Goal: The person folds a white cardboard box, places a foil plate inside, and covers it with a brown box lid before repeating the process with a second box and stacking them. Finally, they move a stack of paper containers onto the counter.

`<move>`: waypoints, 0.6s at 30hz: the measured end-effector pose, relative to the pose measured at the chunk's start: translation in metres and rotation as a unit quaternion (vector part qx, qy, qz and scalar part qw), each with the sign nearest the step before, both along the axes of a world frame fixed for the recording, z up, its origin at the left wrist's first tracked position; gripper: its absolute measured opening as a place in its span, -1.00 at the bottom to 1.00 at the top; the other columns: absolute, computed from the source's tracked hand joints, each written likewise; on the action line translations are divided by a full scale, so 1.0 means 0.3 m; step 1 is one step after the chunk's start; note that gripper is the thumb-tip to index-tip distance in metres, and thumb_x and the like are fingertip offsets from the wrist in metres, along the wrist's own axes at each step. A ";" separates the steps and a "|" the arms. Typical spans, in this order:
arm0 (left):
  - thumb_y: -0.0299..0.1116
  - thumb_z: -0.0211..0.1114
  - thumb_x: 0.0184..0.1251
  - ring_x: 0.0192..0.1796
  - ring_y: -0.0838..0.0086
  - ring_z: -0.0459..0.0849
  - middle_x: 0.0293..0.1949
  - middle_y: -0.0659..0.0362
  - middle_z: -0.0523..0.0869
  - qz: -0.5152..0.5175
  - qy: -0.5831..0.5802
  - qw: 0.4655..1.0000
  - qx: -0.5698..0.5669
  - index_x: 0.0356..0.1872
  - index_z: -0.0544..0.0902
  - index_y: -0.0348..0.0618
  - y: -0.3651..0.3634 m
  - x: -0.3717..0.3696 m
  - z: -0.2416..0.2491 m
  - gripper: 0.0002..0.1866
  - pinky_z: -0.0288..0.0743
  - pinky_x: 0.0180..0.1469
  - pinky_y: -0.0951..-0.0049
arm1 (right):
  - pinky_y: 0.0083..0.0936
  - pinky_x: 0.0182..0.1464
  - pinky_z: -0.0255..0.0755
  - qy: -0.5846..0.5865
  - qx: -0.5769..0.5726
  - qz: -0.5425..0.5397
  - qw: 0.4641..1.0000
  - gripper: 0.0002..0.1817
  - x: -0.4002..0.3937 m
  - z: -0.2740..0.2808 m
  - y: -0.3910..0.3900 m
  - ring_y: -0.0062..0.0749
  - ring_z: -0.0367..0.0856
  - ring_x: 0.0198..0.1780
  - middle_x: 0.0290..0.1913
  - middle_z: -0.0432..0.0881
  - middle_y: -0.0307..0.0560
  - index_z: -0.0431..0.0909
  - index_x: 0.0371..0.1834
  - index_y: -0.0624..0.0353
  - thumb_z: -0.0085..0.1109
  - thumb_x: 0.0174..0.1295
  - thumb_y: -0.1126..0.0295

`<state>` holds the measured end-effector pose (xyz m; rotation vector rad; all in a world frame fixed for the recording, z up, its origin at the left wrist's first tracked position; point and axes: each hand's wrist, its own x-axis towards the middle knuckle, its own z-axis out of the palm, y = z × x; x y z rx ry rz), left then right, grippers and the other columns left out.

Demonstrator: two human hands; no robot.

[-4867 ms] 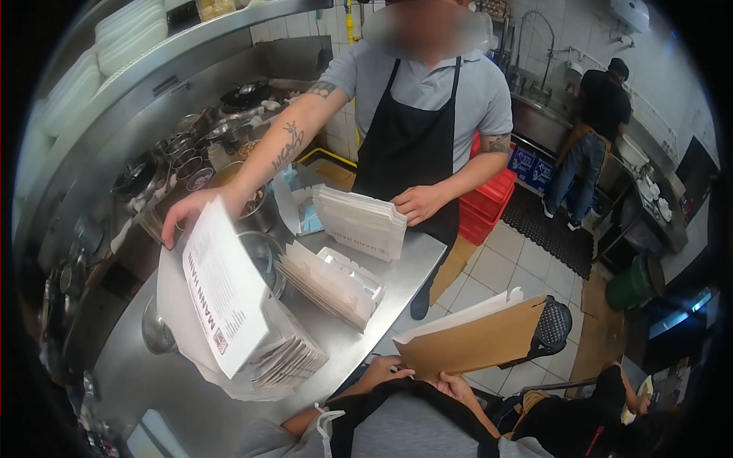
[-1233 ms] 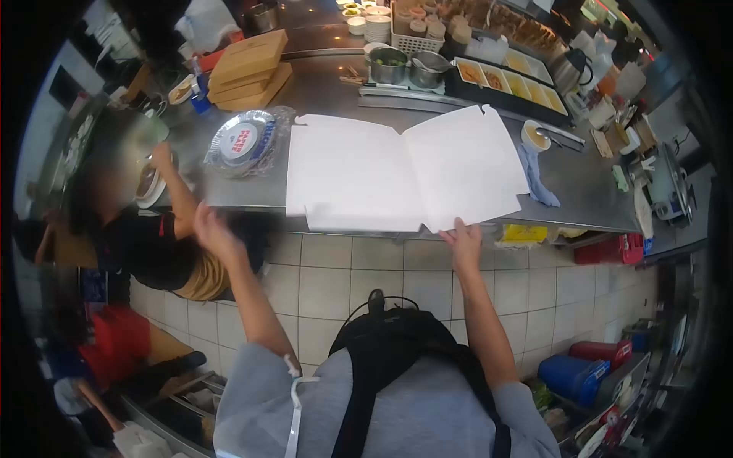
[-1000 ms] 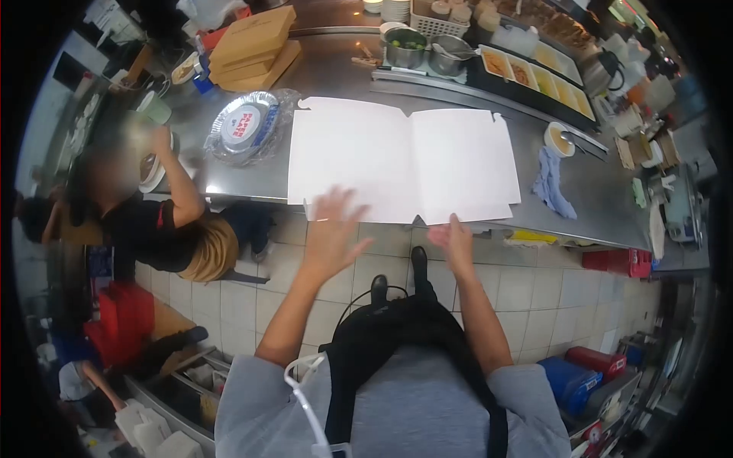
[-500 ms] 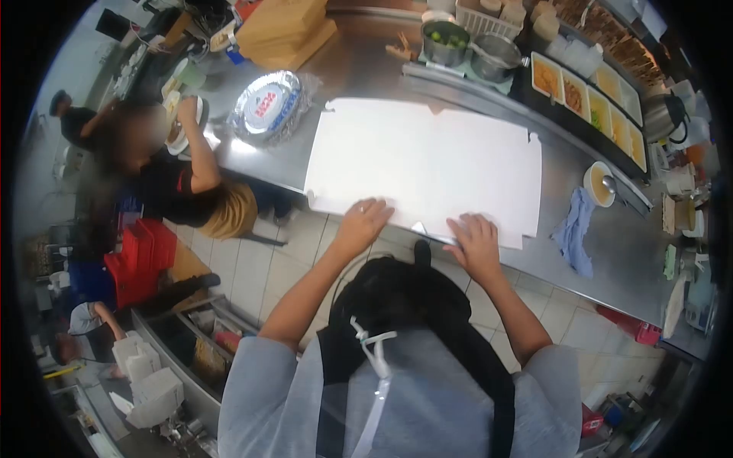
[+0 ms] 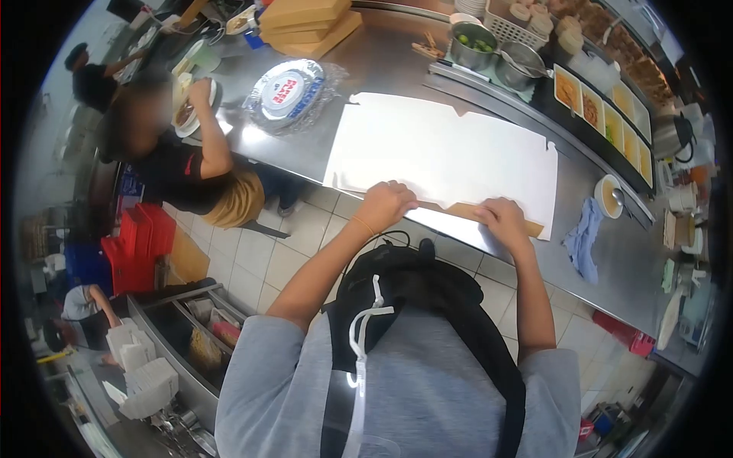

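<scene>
A flat cardboard box [image 5: 443, 149], white on its upper face and notched at the corners, lies spread out on the steel counter. Its near edge is folded up, so a strip of brown outer side shows between my hands. My left hand [image 5: 389, 204] is closed over this flap near its middle, fingers curled on the edge. Toward the right end, my right hand [image 5: 504, 220] grips the same flap, thumb and fingers bent around it. The flap's left part is partly hidden by my left hand.
Plastic-wrapped foil plates [image 5: 286, 95] and stacked brown boxes [image 5: 309, 23] stand to the left. Behind are pots [image 5: 472, 47] and a topping rack [image 5: 603, 114]. A blue cloth [image 5: 584, 240] and a bowl [image 5: 607, 197] lie right. A co-worker [image 5: 172, 164] handles a plate at far left.
My hands have gone from lying on the sheet's near edge to gripping it. That edge is now folded upward, showing its brown side. The view has shifted slightly.
</scene>
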<state>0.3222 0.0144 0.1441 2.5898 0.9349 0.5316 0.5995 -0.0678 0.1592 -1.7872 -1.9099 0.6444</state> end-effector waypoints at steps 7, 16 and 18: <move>-0.37 0.31 -0.01 -0.31 0.33 0.59 -0.42 0.25 0.60 0.028 -0.063 0.995 0.073 -0.50 0.61 -0.01 -0.046 -0.029 -0.027 -0.95 0.46 -0.28 0.35 | -0.25 0.02 0.31 -0.179 0.213 -0.142 0.950 -0.66 0.008 0.030 -0.164 -0.11 0.48 -0.07 -0.21 0.57 -0.01 0.60 -0.23 0.13 0.35 -0.07 0.23; -0.32 0.29 0.07 -0.31 0.32 0.59 -0.41 0.23 0.62 0.001 -0.016 1.000 0.020 -0.48 0.64 0.00 -0.020 0.009 -0.010 -0.95 0.48 -0.29 0.32 | -0.32 0.21 0.27 0.021 0.188 -0.366 0.911 -0.43 0.235 -0.136 -0.389 -0.01 0.45 0.12 0.10 0.48 0.15 0.40 0.20 0.17 0.23 0.03 0.53; -0.31 0.29 0.09 -0.31 0.31 0.59 -0.41 0.21 0.61 0.001 0.003 1.000 0.024 -0.46 0.64 -0.02 -0.025 0.002 0.006 -0.93 0.47 -0.30 0.31 | -0.32 0.16 0.32 -0.038 0.214 -0.306 0.927 -0.57 0.251 -0.116 -0.374 0.00 0.50 0.05 0.04 0.54 0.09 0.51 0.07 0.20 0.20 0.05 0.54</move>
